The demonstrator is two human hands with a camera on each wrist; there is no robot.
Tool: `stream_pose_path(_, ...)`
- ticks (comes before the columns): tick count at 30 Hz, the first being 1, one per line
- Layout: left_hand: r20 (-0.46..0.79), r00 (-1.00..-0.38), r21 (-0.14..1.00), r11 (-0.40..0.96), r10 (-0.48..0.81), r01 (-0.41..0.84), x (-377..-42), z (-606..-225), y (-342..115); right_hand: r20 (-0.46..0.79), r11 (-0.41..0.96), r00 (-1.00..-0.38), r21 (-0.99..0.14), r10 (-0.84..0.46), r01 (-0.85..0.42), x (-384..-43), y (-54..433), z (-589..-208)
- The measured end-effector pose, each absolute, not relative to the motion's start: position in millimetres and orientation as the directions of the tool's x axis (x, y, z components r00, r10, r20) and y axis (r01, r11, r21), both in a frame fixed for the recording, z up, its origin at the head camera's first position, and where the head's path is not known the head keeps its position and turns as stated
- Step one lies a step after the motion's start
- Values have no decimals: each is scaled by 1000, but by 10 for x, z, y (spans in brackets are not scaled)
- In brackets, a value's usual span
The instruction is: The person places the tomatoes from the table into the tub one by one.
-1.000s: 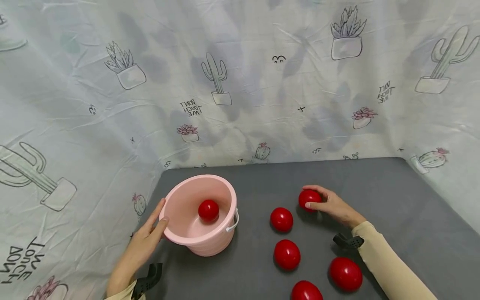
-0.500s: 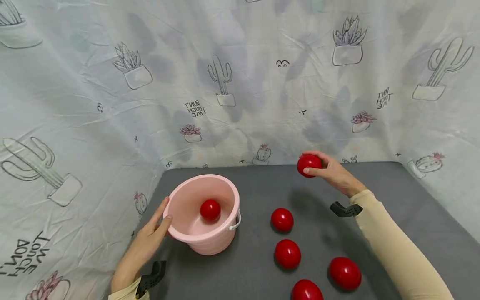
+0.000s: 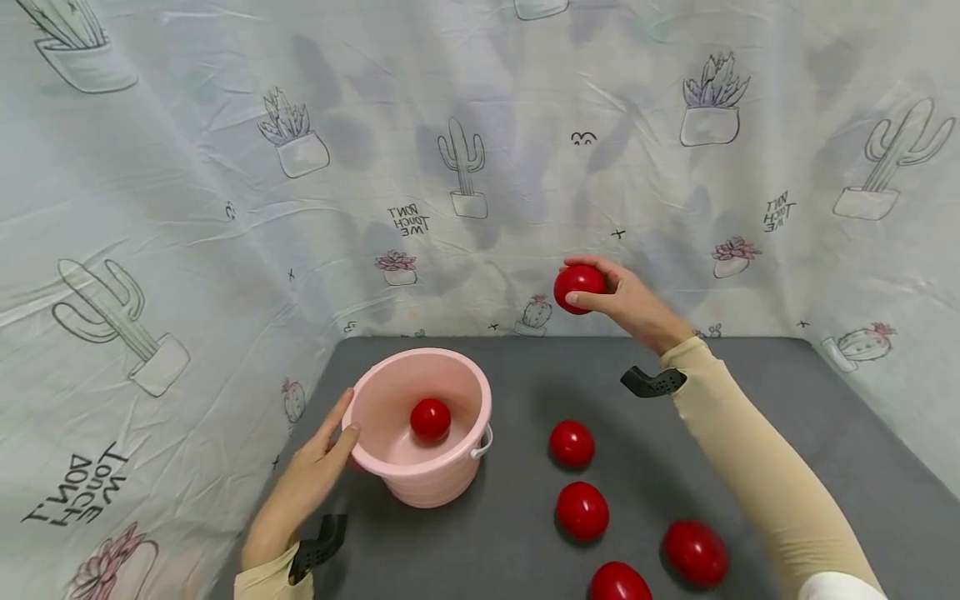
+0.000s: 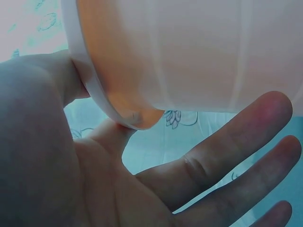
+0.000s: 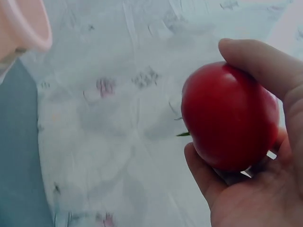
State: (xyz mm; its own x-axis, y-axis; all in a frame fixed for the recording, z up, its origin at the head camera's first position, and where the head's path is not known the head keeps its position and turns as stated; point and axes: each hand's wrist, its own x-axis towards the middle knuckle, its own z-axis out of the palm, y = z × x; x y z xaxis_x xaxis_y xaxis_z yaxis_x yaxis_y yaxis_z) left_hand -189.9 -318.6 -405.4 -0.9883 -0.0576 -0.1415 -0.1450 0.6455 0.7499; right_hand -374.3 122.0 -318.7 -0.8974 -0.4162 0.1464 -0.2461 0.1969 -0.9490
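Left hand [image 3: 307, 471] is pinching the rim of a round pink plastic bucket [image 3: 427, 490] at its 9 o'clock; three other fingers [image 4: 208, 163] are sticking out straight. Bucket mouth is facing up toward the head camera, white handle [image 3: 483, 444] sitting at 4 o'clock, one smooth round red tomato [image 3: 431, 419] resting inside. Right hand is curling around a second, the held tomato [image 3: 572, 286], airborne at the bucket's 2 o'clock; right hand [image 3: 622, 300] view from the wrist: green stem tip [image 5: 183, 134] pointing to 9 o'clock, long axis running roughly 11-to-5. Four loose tomatoes [image 3: 582, 511] are lying on the grey table [image 3: 517, 375] at bucket's 3 to 4 o'clock, making six.
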Motion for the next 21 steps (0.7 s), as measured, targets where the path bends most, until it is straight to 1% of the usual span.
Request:
stream_pose_path(6,-111,-990,717,682,-88,-141,-1894,-4068,-3193,168,127,-877,-960,-450,-249,-3746,822,-3067)
stream_pose_path(13,-114,-986,722,672,-119,-165,-1893,-4086,-3182,188,159,-883,-947,-430,-279,-3739,426,-2994)
stream_pose_path(15,-116,-985,722,671,-126,-170,-1893,-4087,-3180,194,149,-882,-948,-429,-281,-3731,309,-2981)
stream_pose_path(18,-113,-987,727,667,-118,-163,-1893,-4085,-3187,222,79,-862,-954,-455,-288,-3728,132,-2976)
stream_pose_path(21,-112,-987,734,661,-111,-158,-1889,-4078,-3196,260,-59,-820,-962,-509,-268,-3733,-57,-2984)
